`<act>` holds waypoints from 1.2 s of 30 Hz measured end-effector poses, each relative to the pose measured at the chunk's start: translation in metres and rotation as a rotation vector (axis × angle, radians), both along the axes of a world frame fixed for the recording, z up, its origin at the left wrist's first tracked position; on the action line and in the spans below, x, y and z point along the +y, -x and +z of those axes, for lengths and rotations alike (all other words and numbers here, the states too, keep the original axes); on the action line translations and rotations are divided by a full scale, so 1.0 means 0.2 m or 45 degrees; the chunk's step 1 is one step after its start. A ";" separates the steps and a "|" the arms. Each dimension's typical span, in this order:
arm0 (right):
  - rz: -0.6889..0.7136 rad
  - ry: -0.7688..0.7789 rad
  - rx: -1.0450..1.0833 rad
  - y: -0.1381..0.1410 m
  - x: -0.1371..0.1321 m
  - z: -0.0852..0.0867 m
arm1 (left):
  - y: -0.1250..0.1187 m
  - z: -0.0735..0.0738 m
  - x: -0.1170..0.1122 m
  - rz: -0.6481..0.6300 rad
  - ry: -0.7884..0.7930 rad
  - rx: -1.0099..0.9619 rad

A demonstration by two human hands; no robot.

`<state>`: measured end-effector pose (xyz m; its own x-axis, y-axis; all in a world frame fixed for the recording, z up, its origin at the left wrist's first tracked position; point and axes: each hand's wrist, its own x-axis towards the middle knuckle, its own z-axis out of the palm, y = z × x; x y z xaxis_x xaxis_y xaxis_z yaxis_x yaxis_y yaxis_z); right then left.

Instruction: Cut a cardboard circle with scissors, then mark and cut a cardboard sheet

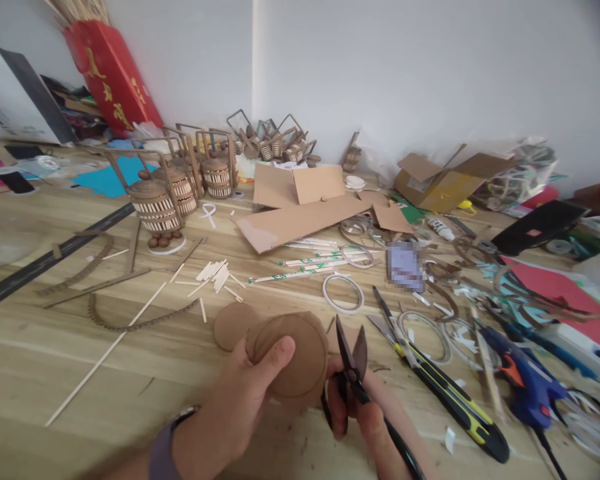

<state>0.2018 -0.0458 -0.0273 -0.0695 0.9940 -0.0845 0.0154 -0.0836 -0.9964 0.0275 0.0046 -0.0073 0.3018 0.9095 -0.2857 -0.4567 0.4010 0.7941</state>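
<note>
One cardboard disc (305, 353), scissors (353, 360), open box (430, 185)

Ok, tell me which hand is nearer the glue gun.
Right. The right hand, holding scissors, is left of the glue gun; the left hand, gripping a cardboard disc, is farther left.

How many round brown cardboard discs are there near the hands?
2. The held disc is in the left hand, beside the scissors in the right hand. The lying disc rests on the wooden surface, just left of it. Another may hide behind the held one.
</note>
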 end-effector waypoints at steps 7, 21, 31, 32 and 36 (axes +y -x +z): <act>0.129 -0.079 -0.171 0.05 -0.01 0.12 | 0.00 0.00 -0.05 -0.065 -0.102 0.035; 0.233 -0.208 -0.381 0.01 -0.02 0.17 | 0.00 -0.02 -0.05 -0.003 -0.094 0.269; 0.262 -0.155 -0.371 0.00 -0.01 0.13 | 0.00 0.02 -0.06 0.012 -0.066 0.398; 0.258 -0.155 -0.376 0.00 -0.01 0.13 | 0.00 0.02 -0.06 0.018 -0.059 0.409; 0.246 -0.162 -0.389 -0.01 -0.01 0.13 | 0.00 0.02 -0.05 -0.020 -0.045 0.367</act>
<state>0.2028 -0.0484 -0.0012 -0.2472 0.9689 -0.0067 0.3167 0.0742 -0.9456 0.0279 -0.0060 -0.0032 0.2270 0.9163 -0.3298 -0.2043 0.3760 0.9038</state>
